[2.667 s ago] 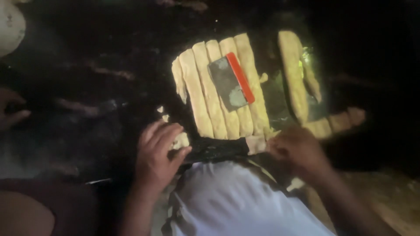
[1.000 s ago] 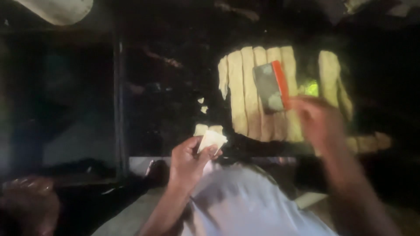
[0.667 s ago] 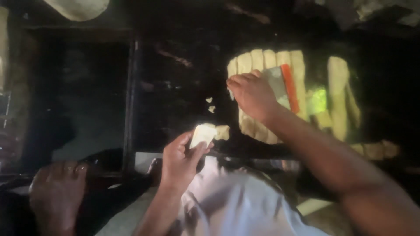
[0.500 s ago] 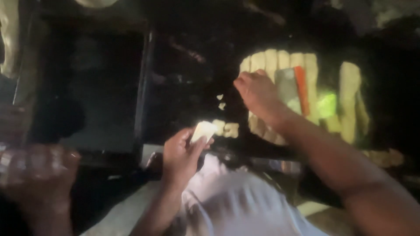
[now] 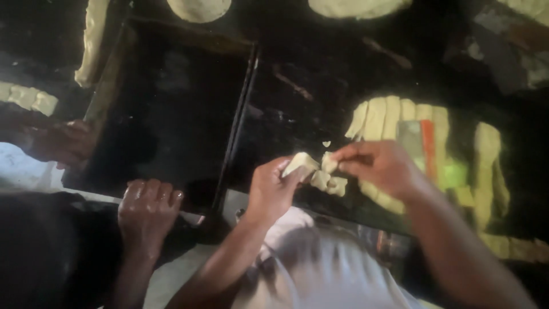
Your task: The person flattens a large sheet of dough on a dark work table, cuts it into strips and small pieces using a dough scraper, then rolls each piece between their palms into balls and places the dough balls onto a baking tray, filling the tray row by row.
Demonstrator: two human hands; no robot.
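Near the centre of the frame the left hand (image 5: 271,191) held a small, pale, soft-looking piece of dough (image 5: 300,164), its grip closed around the lump with the fingers curled under it. Just to the right, the right hand (image 5: 380,166) pinched a second dough piece (image 5: 329,162) between thumb and fingertips, its grip narrowly closed on it, the two pieces almost touching. Directly below them a few more cut dough chunks (image 5: 330,184) lay on the dark, glossy tabletop (image 5: 309,74). To the right of centre a row of long, flat dough strips (image 5: 394,111) lay side by side, smooth and cream-coloured, with a flat rectangular scraper (image 5: 420,143), grey with an orange edge, resting on them. Left of centre sat a dark, shallow rectangular tray (image 5: 171,114) with a thin raised rim. At the lower left another person's hand (image 5: 146,212) rested on the tray's near edge, and a further blurred hand (image 5: 63,143) showed at the far left. Round, flattened dough discs (image 5: 200,8) lay along the top edge.
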